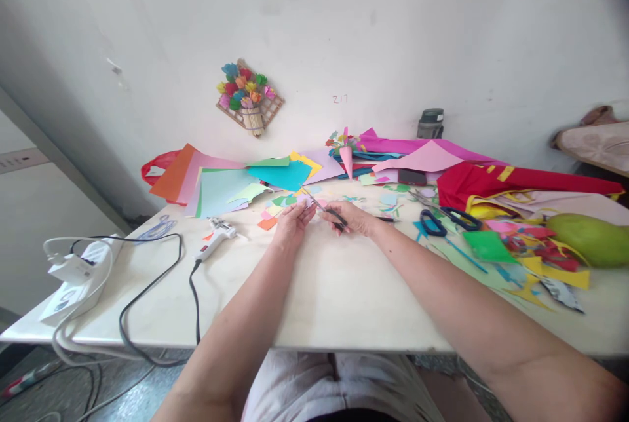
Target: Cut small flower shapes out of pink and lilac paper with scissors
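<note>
My right hand (pixel 351 217) is closed around the dark handles of a pair of scissors (pixel 335 217), whose blades point up and left. Close beside the blades, my left hand (pixel 296 219) has its fingers pinched together on a small pale piece of paper (pixel 309 202); its exact shape is hard to make out. Small coloured paper scraps (pixel 282 202) lie on the table just beyond both hands. Left of my left forearm rests a white glue gun (pixel 216 242) with a black cord.
Coloured paper sheets (pixel 226 189) are piled at the back. To the right lie blue-handled scissors (pixel 445 220), red fabric (pixel 472 186) and a large green fruit (pixel 592 238). A power strip (pixel 81 281) with cables sits at the left. A pink cone of paper flowers (pixel 346 160) stands behind.
</note>
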Demonstrator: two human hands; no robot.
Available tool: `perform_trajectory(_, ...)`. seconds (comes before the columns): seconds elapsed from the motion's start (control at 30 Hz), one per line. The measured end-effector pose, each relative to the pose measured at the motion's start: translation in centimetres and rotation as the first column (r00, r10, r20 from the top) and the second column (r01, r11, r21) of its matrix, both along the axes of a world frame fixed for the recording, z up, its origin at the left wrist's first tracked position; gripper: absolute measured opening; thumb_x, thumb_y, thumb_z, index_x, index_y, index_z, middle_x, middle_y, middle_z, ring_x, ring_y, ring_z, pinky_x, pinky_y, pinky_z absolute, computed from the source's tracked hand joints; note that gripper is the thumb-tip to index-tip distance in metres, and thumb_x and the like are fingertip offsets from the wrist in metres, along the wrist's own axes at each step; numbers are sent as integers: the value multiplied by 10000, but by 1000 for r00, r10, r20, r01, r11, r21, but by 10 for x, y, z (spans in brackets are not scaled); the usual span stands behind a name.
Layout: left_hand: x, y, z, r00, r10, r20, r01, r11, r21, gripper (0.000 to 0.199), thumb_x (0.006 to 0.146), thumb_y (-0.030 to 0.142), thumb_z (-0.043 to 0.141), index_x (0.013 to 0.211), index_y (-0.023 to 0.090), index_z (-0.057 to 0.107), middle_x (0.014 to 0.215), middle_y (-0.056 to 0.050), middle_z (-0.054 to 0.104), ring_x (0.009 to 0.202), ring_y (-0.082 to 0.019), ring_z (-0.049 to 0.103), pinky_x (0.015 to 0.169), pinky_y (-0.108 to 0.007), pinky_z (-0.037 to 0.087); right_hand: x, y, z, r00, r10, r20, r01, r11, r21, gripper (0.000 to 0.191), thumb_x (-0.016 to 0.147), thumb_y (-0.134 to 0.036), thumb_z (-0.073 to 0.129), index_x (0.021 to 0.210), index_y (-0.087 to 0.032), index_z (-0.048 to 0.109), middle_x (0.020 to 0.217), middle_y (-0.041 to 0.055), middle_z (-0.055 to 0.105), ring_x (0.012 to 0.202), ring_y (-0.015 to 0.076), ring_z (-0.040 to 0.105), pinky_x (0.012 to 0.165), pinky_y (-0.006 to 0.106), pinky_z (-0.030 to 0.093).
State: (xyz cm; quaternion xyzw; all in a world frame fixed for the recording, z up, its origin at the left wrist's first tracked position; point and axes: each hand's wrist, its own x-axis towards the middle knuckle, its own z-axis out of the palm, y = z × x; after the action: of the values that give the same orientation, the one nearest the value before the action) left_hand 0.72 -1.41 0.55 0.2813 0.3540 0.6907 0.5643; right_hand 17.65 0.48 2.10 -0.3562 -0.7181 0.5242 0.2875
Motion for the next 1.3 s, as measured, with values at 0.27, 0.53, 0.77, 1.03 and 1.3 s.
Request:
perform_trajectory(0.27,0,0,-2,1000,8,-16,-8,1000,11,98,736,134,742,742,155,646,775,-57,734,884,-217,737,890,-342,569,-1,-5,5,1000,-23,-1,23,1000,-17,297,783,-399,670,695,-180,489,517,-52,541,364,61,493,304,165,248)
perform_trajectory(0.53,0,0,-1,1000,14,3,-14,1000,4,67,757,112,707,734,146,654,762,-60,731,882,-215,738,897,-336,568,-2,-4,3,999,-37,-6,37,999,-25,277,763,-384,674,701,-181,498,498,-61,516,343,59,464,294,168,227)
perform_trajectory(0.77,-1,3,-4,1000,22,-20,-22,1000,12,89,740,139,737,750,151,649,785,-62,735,938,-229,731,918,-354,559,-1,-5,5,1000,-27,-12,27,1000,-17,272,752,-393,668,708,-179,505,488,-59,510,345,65,458,303,170,219)
perform_trajectory(1.03,-1,2,-3,1000,9,28,-9,1000,3,63,776,89,671,749,144,655,753,-50,726,863,-206,739,904,-348,564,0,-4,3,999,3,-34,-4,1000,-15,305,779,-422,663,710,-178,493,520,-54,537,357,59,482,288,158,243)
perform_trajectory(1.3,0,-1,0,999,4,39,-4,1000,5,112,748,87,707,721,165,632,757,-33,727,844,-207,739,900,-357,561,-2,2,-5,996,21,-82,-24,999,-35,290,819,-416,651,744,-175,508,544,-42,578,374,67,521,275,154,275)
